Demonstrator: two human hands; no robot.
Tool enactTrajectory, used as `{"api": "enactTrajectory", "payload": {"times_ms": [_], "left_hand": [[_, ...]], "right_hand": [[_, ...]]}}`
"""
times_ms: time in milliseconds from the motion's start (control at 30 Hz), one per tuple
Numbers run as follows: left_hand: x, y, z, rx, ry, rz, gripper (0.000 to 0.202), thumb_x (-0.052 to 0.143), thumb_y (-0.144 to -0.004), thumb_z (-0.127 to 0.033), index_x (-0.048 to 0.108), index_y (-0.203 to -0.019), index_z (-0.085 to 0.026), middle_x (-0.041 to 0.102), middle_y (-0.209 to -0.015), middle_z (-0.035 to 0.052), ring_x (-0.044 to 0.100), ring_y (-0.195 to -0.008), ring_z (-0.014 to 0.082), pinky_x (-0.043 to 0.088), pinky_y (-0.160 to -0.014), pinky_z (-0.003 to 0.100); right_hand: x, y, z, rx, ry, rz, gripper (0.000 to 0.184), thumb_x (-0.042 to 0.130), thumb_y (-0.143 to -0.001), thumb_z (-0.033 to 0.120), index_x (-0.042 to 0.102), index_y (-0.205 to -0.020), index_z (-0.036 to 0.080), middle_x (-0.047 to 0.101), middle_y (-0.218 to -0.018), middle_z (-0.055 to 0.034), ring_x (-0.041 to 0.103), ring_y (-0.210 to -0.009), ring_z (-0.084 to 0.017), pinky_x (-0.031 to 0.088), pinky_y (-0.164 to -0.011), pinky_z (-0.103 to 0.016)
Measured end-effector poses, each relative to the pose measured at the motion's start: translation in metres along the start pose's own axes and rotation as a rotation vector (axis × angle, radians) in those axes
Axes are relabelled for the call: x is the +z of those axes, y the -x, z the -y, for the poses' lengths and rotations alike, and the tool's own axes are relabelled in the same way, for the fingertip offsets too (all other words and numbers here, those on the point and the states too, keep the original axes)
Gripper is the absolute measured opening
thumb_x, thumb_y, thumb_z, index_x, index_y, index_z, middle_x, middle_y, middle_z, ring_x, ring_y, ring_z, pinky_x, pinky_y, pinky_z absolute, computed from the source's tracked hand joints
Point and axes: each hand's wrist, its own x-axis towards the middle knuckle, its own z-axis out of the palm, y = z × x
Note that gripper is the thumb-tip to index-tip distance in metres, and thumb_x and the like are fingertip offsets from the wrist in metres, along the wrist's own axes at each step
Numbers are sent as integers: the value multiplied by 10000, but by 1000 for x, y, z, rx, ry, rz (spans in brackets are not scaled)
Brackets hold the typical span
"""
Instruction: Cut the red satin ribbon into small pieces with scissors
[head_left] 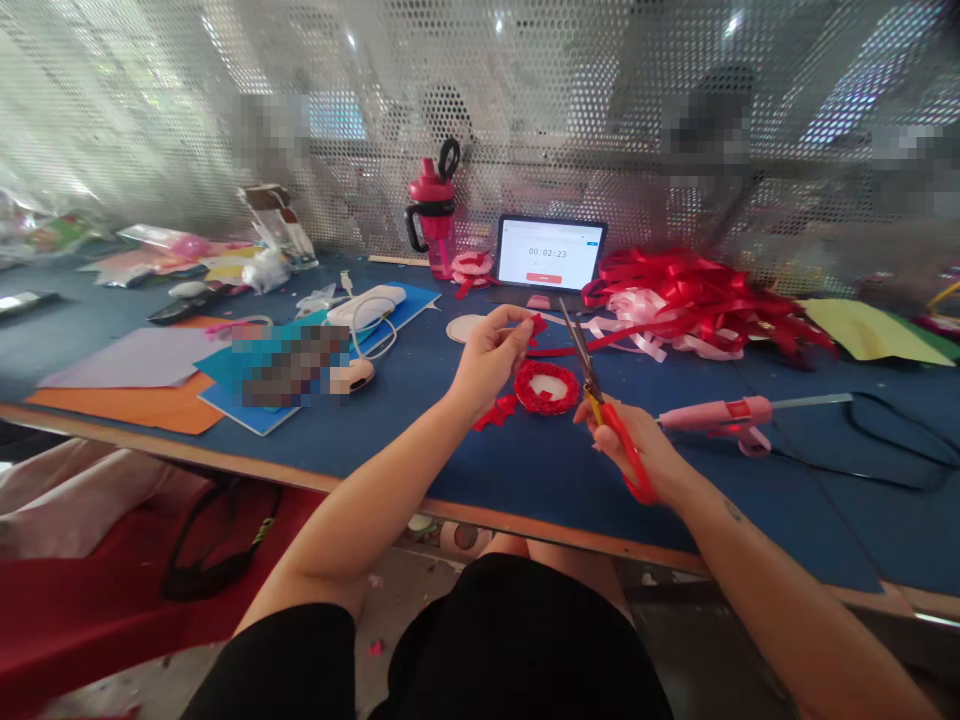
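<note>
My left hand [491, 360] pinches the end of a red ribbon [559, 351], which runs to the right toward a heap of ribbon. In my right hand [626, 440] is a pair of scissors [616, 435] with orange-red handles, its blades pointing up and away, close to the ribbon. Whether the blades touch the ribbon I cannot tell. Between my hands a round piece with a ruffled red ribbon border [551, 402] and a pale centre lies on the table. Small cut red ribbon pieces [495, 412] lie just left of it, below my left hand.
A pink glue gun [716, 413] with a black cord lies at the right. Behind are a tangled red and pink ribbon heap [705, 305], a tablet [551, 255] showing a timer, and a red bottle [435, 220]. Coloured sheets [127, 358] and a white power strip [367, 303] are at the left.
</note>
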Motion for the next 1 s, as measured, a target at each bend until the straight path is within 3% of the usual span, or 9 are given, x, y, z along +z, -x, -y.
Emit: {"api": "enactTrajectory", "payload": {"times_ms": [100,300,467,600,800,1000], "left_hand": [[2,0,0,-3,34,10,113,540,-880,-279,540,-830,-177,327,-487,-84,295,-394,24,225,-390,148],[6,3,0,-49,22,83,40,519,-884,-212,516,-878,-173,456,-591,-55,378,-458,24,289,-436,148],[5,4,-1,-19,-26,99,116,536,-850,-201,469,-764,-164,491,-553,-58,392,-424,16,302,-424,143],[4,6,-4,-88,-107,142,111,575,-802,-214,518,-734,-148,518,-510,-47,405,-397,18,295,-402,144],[3,7,-6,-139,-143,156,120,564,-758,-202,518,-663,-145,543,-482,-34,371,-347,15,245,-365,156],[1,7,-4,-105,-141,167,115,558,-732,-188,499,-642,-148,538,-475,-39,345,-349,9,208,-369,158]], "right_hand": [[-3,-3,2,50,41,35,629,263,-854,738,559,-845,184,485,-587,0,469,-521,-142,392,-519,-254],[-5,-4,9,72,86,45,687,222,-838,764,573,-855,174,472,-565,0,468,-500,-149,356,-504,-255],[-5,-3,10,85,76,42,656,241,-848,749,568,-851,180,452,-557,11,448,-493,-140,328,-506,-247],[-5,-3,13,96,98,57,667,239,-836,763,567,-840,182,430,-534,21,388,-457,-127,267,-482,-240],[-6,-4,15,117,139,81,676,230,-819,782,547,-786,186,500,-574,-7,442,-512,-147,275,-511,-247],[-5,-4,14,140,117,90,580,276,-869,694,535,-760,187,505,-568,-3,451,-500,-140,287,-501,-242]]}}
